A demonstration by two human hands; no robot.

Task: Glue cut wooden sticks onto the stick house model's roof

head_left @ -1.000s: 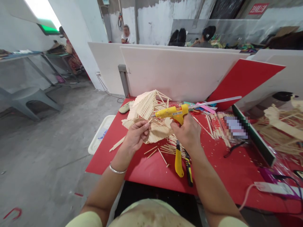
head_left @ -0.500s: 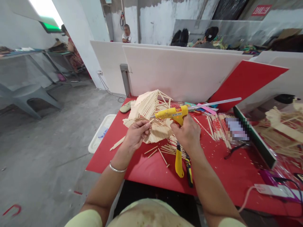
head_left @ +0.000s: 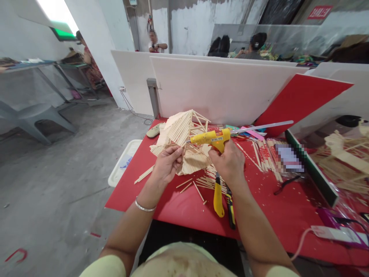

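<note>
My right hand (head_left: pixel 230 163) grips a yellow hot glue gun (head_left: pixel 208 137), with a long clear glue stick (head_left: pixel 268 124) jutting from its back. The nozzle points left, close above the fingertips of my left hand (head_left: pixel 168 163). Those fingers are pinched on a thin wooden stick (head_left: pixel 183 146), mostly hidden by the hand. Behind both hands stands a model house of pale wooden sticks (head_left: pixel 180 127), its slatted roof sloping and its right side an open frame. Where the held stick meets the model, I cannot tell.
On the red tabletop (head_left: pixel 178 209) lie loose sticks (head_left: pixel 206 184), a yellow-handled cutter (head_left: pixel 218 200) and black-yellow pliers (head_left: pixel 230 209). Bundled sticks (head_left: pixel 266 154) and a phone (head_left: pixel 289 157) are to the right. White boards (head_left: pixel 213 90) stand behind; other people sit beyond.
The glue gun's nozzle has shifted very slightly right and up relative to my left fingertips. My hands keep almost the same pose. A person in the background has moved their arms.
</note>
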